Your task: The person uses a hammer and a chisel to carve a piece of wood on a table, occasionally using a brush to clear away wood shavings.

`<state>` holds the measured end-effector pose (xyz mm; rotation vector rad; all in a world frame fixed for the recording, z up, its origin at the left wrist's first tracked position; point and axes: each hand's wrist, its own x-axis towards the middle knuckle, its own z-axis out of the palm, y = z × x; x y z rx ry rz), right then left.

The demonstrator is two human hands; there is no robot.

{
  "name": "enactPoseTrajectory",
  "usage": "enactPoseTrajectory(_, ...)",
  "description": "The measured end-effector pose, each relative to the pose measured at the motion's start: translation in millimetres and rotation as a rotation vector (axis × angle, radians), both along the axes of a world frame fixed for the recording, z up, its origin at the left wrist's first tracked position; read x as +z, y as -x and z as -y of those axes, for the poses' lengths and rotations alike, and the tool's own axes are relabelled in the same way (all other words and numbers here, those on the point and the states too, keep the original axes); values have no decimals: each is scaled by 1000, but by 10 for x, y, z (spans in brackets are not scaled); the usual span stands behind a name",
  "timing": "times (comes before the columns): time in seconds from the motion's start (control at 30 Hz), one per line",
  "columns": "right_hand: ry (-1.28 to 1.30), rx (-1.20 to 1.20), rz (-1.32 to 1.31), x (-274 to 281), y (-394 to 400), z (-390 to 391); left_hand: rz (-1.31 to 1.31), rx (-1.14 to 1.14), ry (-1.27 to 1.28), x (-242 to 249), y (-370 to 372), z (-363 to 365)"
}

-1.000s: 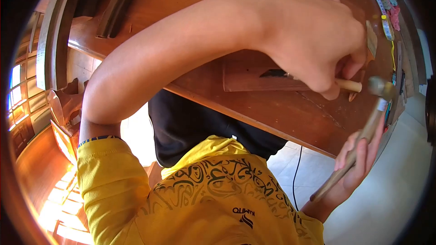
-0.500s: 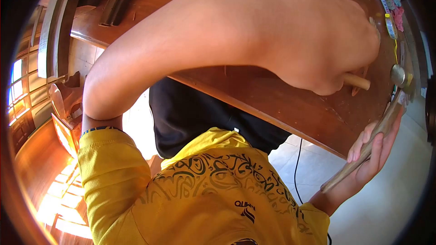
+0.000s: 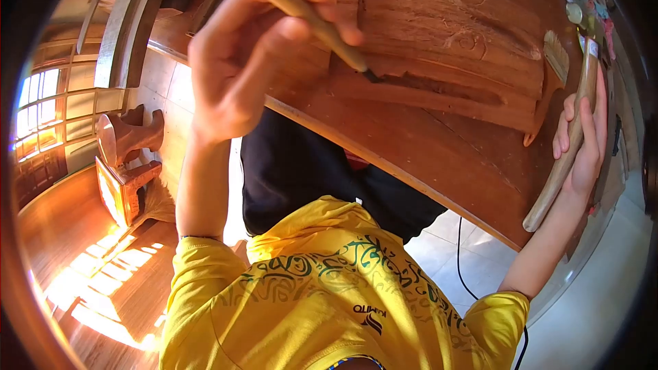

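Left hand (image 3: 236, 68) now raised, wooden-handled chisel (image 3: 308, 14) angled onto carved brown wood panel (image 3: 445, 41); right hand (image 3: 582, 144) lifts wooden-handled hammer (image 3: 572, 130) upright.

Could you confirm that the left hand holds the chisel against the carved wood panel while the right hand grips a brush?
Not quite: in the head view the right hand grips a hammer; the brush lies on the table. The left hand does hold the chisel against the carved wood panel.

One short word in dark letters stands on the yellow shirt (image 3: 343, 288) — it appears upside down and mirrored, near the hem below the green scroll pattern (image 3: 322, 264) — and cannot be read with certainty.
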<state>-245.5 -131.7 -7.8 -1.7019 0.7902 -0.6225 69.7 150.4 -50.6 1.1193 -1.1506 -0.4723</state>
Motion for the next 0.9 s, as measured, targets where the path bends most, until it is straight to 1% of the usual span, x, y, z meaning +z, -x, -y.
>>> enactPoseTrajectory(0.07, -34, -21, -1, -46, 76, 54, -83, 20, -14, 53, -109, -97)
enactPoseTrajectory(0.2, -85, -111, 56, -67, 77, 69, -10, 51, 10, 180, -173, -112)
enactPoseTrajectory(0.23, -86, -119, 52, -71, 77, 66, -25, 115, 7, 219, -73, -74)
enactPoseTrajectory(0.33, -76, -121, 24, -78, 68, 72, 145, 73, 14, 314, 219, 132)
enactPoseTrajectory(0.4, -59, -96, -6, -83, 65, 65, 121, 154, 34, 267, 317, 196)
enactPoseTrajectory(0.6, -32, -62, -54, -92, 54, 21, 333, 265, 28, 271, 452, 240)
enactPoseTrajectory(0.73, -18, -50, -65, -100, 75, 28, 625, 237, -6, 331, 445, 166)
enactPoseTrajectory(0.83, -3, -50, -61, -92, 71, 21, 741, 249, -58, 390, 492, 113)
enactPoseTrajectory(0.9, -1, -53, -62, -93, 70, 16, 772, 267, -38, 362, 520, 114)
